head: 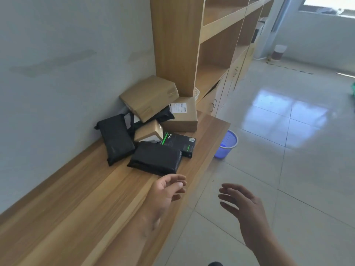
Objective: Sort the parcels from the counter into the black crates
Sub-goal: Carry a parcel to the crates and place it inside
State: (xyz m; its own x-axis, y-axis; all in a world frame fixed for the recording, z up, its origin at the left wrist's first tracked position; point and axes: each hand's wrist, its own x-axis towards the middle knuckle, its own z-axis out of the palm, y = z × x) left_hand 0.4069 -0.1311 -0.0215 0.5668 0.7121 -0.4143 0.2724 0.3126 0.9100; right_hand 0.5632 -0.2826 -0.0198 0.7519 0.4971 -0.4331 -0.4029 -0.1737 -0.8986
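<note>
Several parcels lie piled on the wooden counter (80,198) against the wall. Nearest me is a black plastic parcel (155,158), with another black parcel (116,138) to its left. A black box with green stripes (181,144) lies on the right. A small cardboard box (148,131), a big brown paper parcel (149,96) and a labelled cardboard box (182,114) sit behind. My left hand (167,191) hovers just short of the nearest black parcel, fingers relaxed, holding nothing. My right hand (244,206) hangs open over the floor beside the counter edge. No black crate is in view.
A tall wooden shelf unit (192,45) stands behind the pile, with cabinet doors running right. A blue mesh waste basket (226,144) stands on the tiled floor below the counter's end. A jar (278,52) sits on the floor far back.
</note>
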